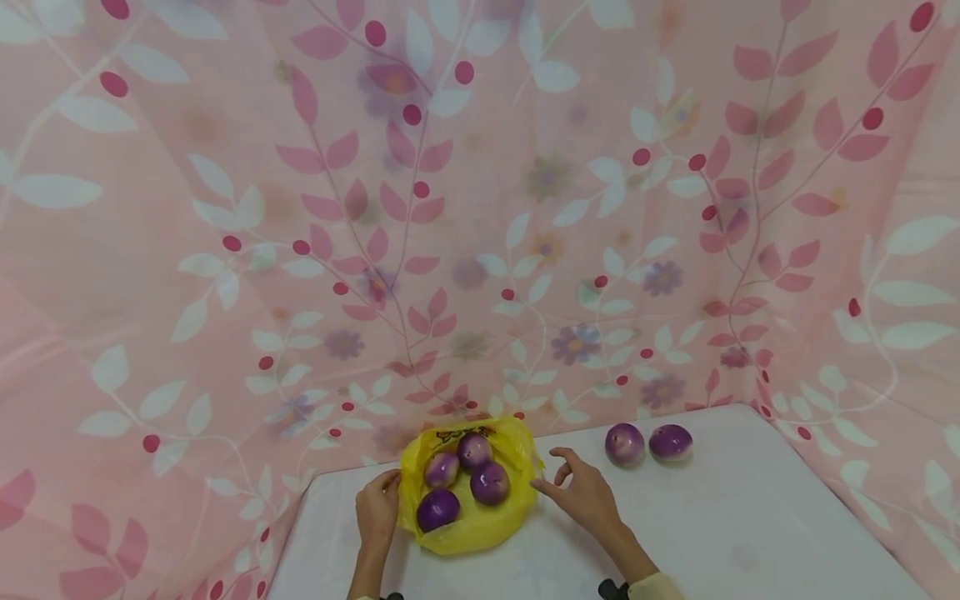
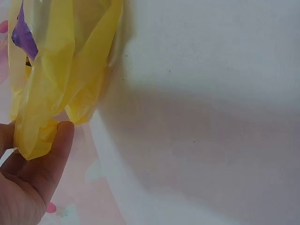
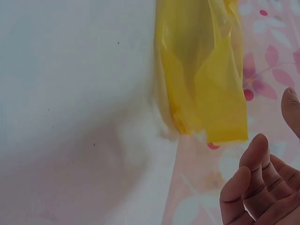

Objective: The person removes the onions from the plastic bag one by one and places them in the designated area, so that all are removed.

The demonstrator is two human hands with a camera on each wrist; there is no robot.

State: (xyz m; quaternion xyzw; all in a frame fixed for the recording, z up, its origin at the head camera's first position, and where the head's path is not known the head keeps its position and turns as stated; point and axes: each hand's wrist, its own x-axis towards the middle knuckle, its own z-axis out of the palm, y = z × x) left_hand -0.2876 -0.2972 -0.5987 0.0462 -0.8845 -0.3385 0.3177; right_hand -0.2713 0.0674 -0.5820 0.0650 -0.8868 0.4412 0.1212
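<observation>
A yellow plastic bag lies with its mouth spread wide on the white table. Inside it are several glossy, round purple-and-white vegetables that look like round eggplants. At the bag's left side, my left hand pinches a gathered bit of its edge; the left wrist view shows the yellow plastic between thumb and fingers. My right hand is just off the bag's right edge, thumb and fingers apart. In the right wrist view a gap separates its bent fingers from the hanging yellow handle.
Two more purple-and-white vegetables, one rounder and one on its side, sit side by side at the back right of the white table. Pink cloth printed with leaves and flowers hangs behind and around the table.
</observation>
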